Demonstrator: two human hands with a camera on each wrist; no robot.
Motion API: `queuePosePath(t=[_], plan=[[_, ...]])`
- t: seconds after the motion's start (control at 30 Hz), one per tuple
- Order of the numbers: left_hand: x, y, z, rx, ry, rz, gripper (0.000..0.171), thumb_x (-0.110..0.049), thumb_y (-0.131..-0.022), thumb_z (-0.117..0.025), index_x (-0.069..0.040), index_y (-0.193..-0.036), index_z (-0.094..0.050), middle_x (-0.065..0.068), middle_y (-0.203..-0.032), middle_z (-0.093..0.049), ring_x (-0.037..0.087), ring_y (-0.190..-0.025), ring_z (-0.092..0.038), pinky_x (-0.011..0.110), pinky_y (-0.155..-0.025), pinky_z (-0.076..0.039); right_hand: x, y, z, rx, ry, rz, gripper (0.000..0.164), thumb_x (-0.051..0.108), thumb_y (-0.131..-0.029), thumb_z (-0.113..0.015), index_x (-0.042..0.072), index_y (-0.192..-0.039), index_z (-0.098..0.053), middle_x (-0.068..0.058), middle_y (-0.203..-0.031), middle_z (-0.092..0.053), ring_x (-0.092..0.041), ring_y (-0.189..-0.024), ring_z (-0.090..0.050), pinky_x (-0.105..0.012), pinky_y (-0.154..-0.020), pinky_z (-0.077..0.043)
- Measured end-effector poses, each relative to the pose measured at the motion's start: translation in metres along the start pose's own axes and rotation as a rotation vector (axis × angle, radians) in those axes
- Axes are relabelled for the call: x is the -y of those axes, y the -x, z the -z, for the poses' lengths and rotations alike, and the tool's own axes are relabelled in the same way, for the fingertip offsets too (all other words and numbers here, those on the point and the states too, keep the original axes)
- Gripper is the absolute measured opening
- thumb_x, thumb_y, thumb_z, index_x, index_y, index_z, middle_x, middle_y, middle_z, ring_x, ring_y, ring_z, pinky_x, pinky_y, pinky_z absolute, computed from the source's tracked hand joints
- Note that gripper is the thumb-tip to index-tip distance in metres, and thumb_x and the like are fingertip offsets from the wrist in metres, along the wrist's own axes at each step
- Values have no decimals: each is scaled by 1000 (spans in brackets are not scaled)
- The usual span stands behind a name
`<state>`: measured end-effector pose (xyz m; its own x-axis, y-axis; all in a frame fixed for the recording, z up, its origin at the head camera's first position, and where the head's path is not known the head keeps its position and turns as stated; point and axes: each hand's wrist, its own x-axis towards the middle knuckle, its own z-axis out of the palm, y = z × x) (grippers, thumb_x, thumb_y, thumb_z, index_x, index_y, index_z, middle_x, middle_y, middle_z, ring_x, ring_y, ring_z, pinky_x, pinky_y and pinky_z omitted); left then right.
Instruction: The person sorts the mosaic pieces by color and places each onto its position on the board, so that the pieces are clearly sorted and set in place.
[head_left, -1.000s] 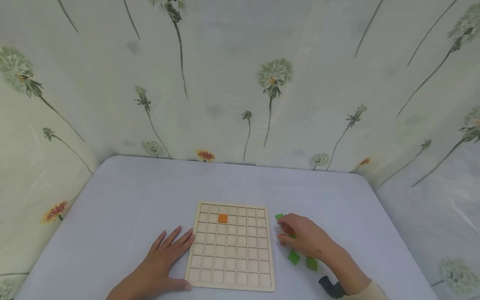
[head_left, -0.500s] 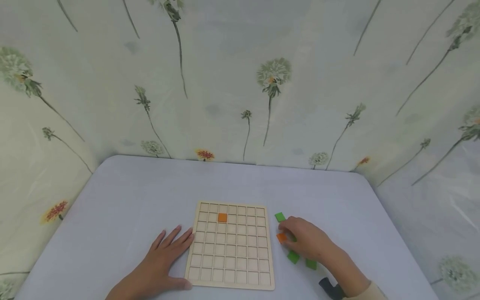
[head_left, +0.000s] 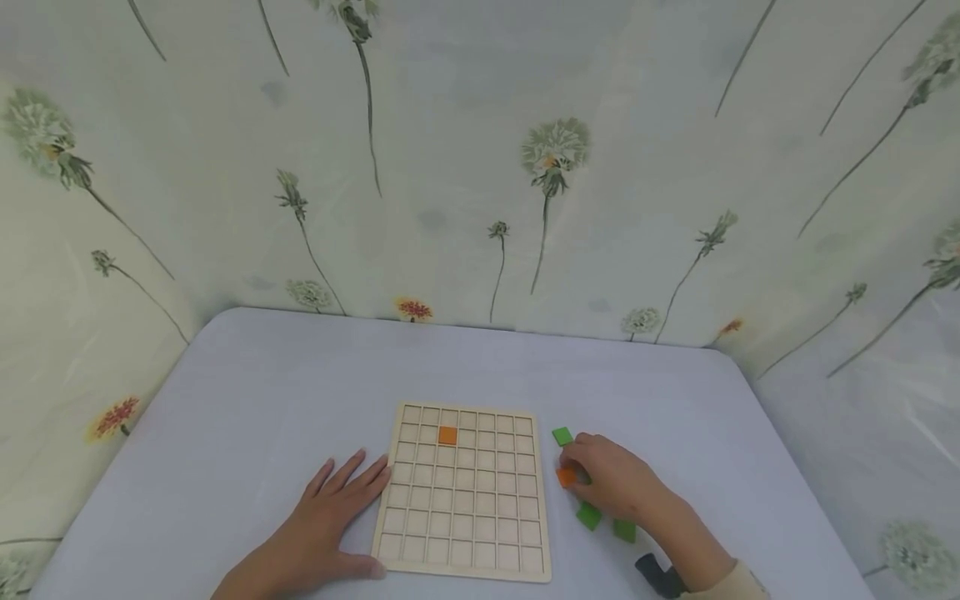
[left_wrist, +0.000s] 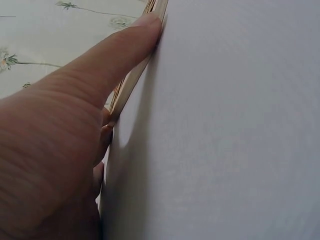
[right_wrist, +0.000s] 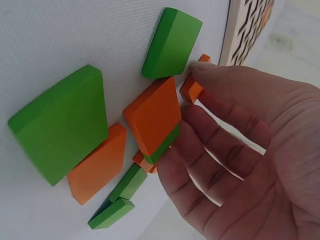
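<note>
A pale wooden grid board lies flat on the white table, with an orange square tile in one cell near its far edge. My left hand rests beside the board, fingers spread and straight; fingertips and thumb touch its left side. To the right of the board, my right hand pinches a small orange tile between thumb and forefinger. Around that hand lie loose green tiles, among them a green tile and a larger-looking green tile, plus an orange tile under the curled fingers.
Beyond the right hand lies a lone green tile; nearer me are two more, a green tile and a darker one. A dark curved object sits by the right wrist. A flowered cloth hangs behind the table.
The right hand has shifted slightly right and its fingers have closed on the orange tile, which has turned a little. The far green tile is now fully uncovered. The left hand stays put.
</note>
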<state>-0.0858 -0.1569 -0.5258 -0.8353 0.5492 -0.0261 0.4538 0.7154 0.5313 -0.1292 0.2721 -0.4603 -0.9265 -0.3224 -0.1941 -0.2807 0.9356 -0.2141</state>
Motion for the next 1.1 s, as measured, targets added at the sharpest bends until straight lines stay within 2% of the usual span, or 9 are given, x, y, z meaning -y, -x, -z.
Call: queuePosePath(t=[0.3, 0.53, 0.8, 1.1], plan=[[1, -1, 0, 7, -4, 6, 120, -84, -72, -70, -20, -166, -31, -12, -173, -19, 24, -161, -5, 46, -127, 9, 0, -2, 1, 5, -1, -14, 18, 15, -86, -86, 18, -94, -70, 9, -86, -54, -11, -79, -49, -33, -72, -51], [1, 0, 0, -4, -7, -10, 119, -83, -73, -69, -20, -166, -31, -10, -173, -20, 25, -161, -6, 43, -126, 11, 0, -2, 2, 24, -7, -5, 20, 15, -85, -86, 18, -95, -69, 9, -88, -54, -12, -80, -48, -34, -72, -50], [0, 1, 1, -1, 5, -1, 119, -82, -72, -71, -19, -166, -33, -8, -173, -22, 27, -161, -8, 48, -127, 7, 1, -3, 2, 35, -21, -21, 22, 14, -84, -86, 18, -94, -67, 8, -88, -53, -12, -80, -48, -33, -71, -48], [-3, 0, 4, 18, 23, 5, 118, -78, -74, -74, -17, -166, -33, -6, -173, -23, 28, -161, -8, 50, -126, 6, -2, -4, -1, -11, -61, -38, 21, 12, -85, -84, 15, -99, -68, 10, -89, -59, -9, -82, -54, -37, -79, -55]])
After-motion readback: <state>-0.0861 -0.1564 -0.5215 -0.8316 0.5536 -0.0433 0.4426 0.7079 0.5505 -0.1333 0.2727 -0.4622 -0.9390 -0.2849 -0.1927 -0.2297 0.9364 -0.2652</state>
